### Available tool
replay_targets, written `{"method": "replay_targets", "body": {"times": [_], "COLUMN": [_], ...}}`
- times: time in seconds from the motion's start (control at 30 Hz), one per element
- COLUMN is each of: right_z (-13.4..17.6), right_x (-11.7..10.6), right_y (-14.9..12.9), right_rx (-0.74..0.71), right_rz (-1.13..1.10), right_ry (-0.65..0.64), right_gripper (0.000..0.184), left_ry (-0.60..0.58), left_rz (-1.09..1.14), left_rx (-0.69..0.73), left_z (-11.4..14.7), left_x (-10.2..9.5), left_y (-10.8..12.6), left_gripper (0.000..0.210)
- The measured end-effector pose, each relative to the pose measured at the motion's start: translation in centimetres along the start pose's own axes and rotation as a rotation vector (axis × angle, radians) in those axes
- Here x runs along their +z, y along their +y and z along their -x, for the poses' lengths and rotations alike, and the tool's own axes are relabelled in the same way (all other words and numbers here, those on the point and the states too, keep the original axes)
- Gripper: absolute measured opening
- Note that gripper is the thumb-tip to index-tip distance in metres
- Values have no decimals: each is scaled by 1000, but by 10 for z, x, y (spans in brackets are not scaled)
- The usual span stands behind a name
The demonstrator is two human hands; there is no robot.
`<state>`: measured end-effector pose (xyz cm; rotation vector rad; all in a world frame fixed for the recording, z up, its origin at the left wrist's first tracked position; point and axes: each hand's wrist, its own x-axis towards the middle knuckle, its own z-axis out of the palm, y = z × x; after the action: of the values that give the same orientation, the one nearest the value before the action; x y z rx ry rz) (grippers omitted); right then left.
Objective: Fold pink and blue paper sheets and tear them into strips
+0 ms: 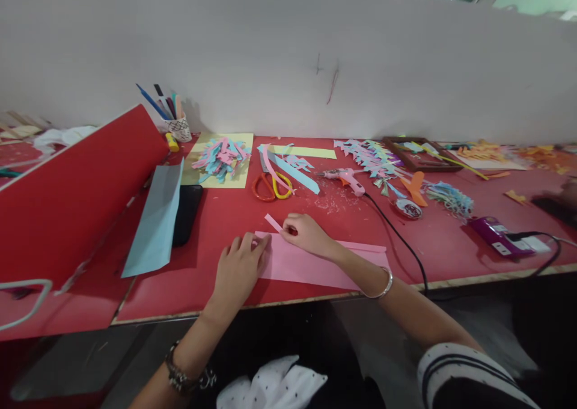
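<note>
A pink paper sheet (302,270) lies near the table's front edge. Along its far edge runs a narrow pink paper strip (363,247), whose left end points up and away. My right hand (306,233) pinches that strip near its left end, thumb and fingers curled together. Whether the strip is fully separate from the sheet I cannot tell. On the sheet's left end rests my left hand (241,261), fingers spread and lying over the paper. Just beyond the hands are scissors (271,187) with red and yellow handles, partly under pink and blue strips.
A pink glue gun (346,179) trails a black cable past the right forearm. Cut paper pieces (222,158) pile on a yellow sheet. At left are a blue paper (155,222), a black phone (187,213) and a red board (85,204). A purple box (500,237) sits right.
</note>
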<state>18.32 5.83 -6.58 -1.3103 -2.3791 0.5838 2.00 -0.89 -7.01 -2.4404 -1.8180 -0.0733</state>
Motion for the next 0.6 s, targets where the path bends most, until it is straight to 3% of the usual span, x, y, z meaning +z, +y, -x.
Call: {"method": "replay_targets", "body": {"times": [0.2,0.5,0.6], "right_z": [-1,0,6], "right_x": [0,-4,-7], "right_y": [2,8,5], "right_rx": [-31,37,19], "right_rz": [41,88,137], "right_ry": [11,75,43], "right_gripper": [18,20,21], "left_ry": [-13,-4,6], "left_rz": [-17,9,15], "left_rx": [3,-9,-19], "left_z": [1,1,1], "left_x": [-1,-1,0], "left_y": [0,0,1], "left_gripper": [37,36,35]}}
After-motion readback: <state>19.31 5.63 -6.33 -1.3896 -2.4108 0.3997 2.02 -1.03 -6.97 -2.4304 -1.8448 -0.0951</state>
